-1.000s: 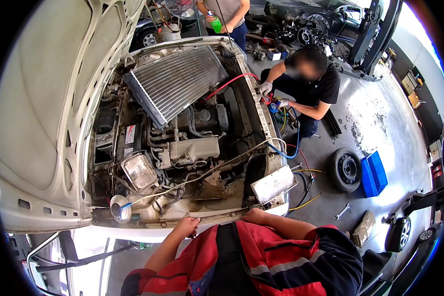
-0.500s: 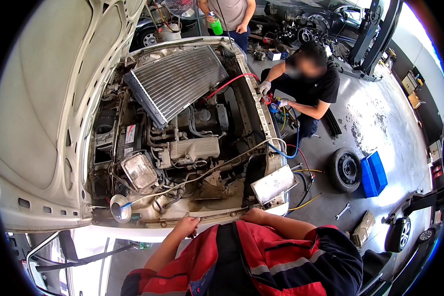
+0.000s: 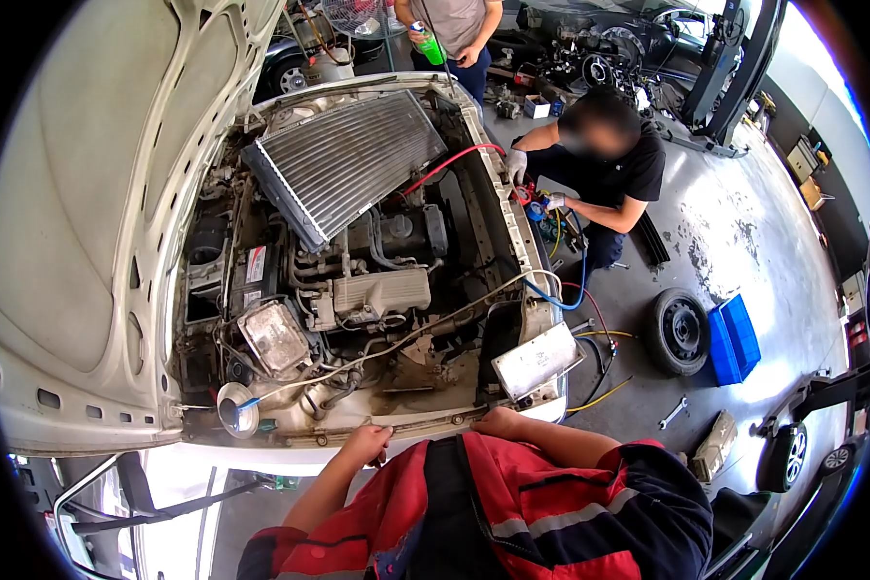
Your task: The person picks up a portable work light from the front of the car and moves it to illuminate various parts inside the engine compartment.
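Note:
My left hand point(image 3: 365, 445) rests at the near fender edge point(image 3: 416, 425) of an open engine bay, its fingers curled; what they hold, if anything, is hidden. To its right, my right hand point(image 3: 498, 422) is closed against the same edge, its fingertips hidden. Beyond them lies the engine point(image 3: 382, 290), with a radiator point(image 3: 353, 159) resting tilted across the far part of the bay. A pale hose point(image 3: 411, 338) runs over the bay from a round white cap point(image 3: 237, 410). A metal box point(image 3: 537, 362) sits on the front corner near my right hand.
A crouching person point(image 3: 619, 174) in gloves handles gauges point(image 3: 536, 210) with red and blue hoses at the car's front. Another person point(image 3: 454, 34) holds a green bottle point(image 3: 428, 45). A wheel point(image 3: 676, 333), blue crate point(image 3: 733, 340) and wrench point(image 3: 674, 414) are on the floor. The raised hood point(image 3: 77, 193) stands left.
The standing person's hands and green bottle have shifted slightly. The crouching person's gloved hand has moved a little at the car's front. My hands have not moved.

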`<state>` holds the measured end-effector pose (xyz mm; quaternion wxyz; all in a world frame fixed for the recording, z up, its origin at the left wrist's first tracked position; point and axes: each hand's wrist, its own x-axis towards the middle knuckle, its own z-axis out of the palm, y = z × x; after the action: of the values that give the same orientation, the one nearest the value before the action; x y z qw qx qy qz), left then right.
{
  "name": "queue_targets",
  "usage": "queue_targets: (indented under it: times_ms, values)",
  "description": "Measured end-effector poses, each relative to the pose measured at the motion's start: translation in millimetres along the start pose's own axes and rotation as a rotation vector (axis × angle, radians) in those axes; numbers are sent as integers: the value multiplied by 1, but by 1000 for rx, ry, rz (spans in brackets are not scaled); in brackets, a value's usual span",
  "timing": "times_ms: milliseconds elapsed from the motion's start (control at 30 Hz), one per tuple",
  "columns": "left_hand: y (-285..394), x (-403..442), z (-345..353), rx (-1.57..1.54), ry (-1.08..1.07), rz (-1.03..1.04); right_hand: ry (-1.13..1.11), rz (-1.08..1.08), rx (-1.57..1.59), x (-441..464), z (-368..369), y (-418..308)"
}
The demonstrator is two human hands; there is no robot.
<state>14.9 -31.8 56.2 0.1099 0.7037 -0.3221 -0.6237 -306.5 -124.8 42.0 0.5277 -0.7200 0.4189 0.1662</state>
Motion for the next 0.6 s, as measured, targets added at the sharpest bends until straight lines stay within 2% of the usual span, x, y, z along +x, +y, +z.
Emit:
queue_targets:
  times_ms: [267, 467, 600]
  values:
    - [3, -2, 0, 15, 2, -9, 57, 35, 68, 10, 8, 12]
    - [0, 0, 1, 6, 5, -9, 51, -224, -137, 32, 21, 39]
    - [-2, 3, 0, 19, 1, -6, 46, -114, -49, 6, 4, 11]
